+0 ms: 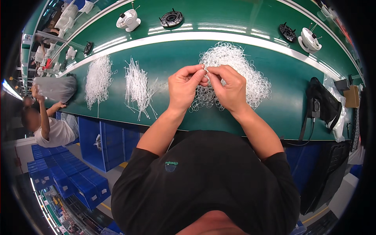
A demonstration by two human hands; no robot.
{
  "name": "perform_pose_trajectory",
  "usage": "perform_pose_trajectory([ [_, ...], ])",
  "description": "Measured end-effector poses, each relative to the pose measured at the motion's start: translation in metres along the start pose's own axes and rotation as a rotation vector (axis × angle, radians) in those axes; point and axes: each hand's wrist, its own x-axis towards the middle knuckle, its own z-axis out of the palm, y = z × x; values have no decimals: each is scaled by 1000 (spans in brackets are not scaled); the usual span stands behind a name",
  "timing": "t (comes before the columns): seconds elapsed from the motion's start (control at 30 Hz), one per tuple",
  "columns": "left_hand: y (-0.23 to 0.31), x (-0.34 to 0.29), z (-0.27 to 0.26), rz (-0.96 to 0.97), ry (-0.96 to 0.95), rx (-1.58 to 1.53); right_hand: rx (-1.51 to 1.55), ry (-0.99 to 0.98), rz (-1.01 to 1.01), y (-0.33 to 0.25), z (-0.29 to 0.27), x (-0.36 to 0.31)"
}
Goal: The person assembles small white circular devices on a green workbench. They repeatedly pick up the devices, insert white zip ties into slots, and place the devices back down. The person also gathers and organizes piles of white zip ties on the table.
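Both hands raised just above green worktop (164,58), fingertips meeting over a big tangled heap of white plastic loops (235,68). Left hand (187,87) and right hand (229,87) each with grip pinched together on one small white tie piece (206,72) held between them; piece too small to tell long axis or which way it points. Heap lying directly behind and under the hands, spreading to the right.

Left of the hands: loose bundle of straight white ties (139,88), long axes running mostly away from the body, slightly fanned. Further left, second pile of thin white strips (98,80), same lengthwise lie.

Blue bins (70,176) stacked on floor at lower left, contents not visible. Clear plastic bag (55,88) held by another person at far left, contents unclear. Black bag (323,103) on worktop at right.
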Motion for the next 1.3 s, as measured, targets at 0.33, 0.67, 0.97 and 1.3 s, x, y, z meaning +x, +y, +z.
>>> perform_pose_trajectory([
  [0.33,-6,-3,0,87,22,163,-12,-26,-17,-2,2,1],
  [0.67,1,-2,-1,290,-86,641,-42,-103,42,6,-7,0],
  [0.97,10,12,9,661,-387,950,-67,-319,42,14,-45,16],
  [1.3,1,8,-18,-86,-217,240,-1193,179,380,185,-293,145],
])
